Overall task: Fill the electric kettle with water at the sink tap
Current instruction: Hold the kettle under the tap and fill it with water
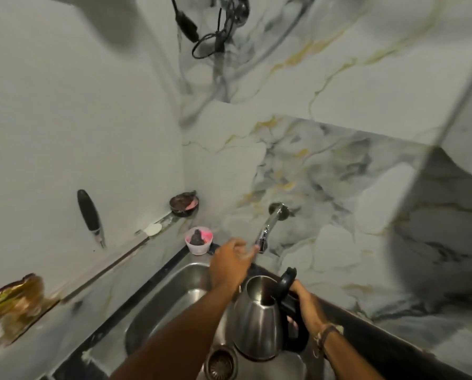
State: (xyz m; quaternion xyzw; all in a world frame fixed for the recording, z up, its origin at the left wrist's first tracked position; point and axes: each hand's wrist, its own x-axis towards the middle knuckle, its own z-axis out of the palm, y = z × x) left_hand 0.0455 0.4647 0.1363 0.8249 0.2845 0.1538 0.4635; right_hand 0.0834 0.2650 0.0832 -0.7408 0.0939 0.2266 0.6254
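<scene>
A steel electric kettle (256,322) with a black handle hangs over the steel sink (171,292), its lid flipped up and its mouth open. My right hand (304,303) grips the kettle's black handle. A chrome tap (269,229) sticks out of the marble wall above the sink. My left hand (230,261) is stretched out to the tap's outlet, its fingertips blurred and right at the tap's tip. I see no water stream. The kettle sits below and slightly right of the tap's outlet.
A pink cup (199,241) with a dark scrubber stands at the sink's far corner. A dark dish (184,205) sits on the ledge behind it. A black-handled utensil (90,215) hangs on the left wall. A foil packet (12,300) lies at the left. The drain strainer (221,364) is below the kettle.
</scene>
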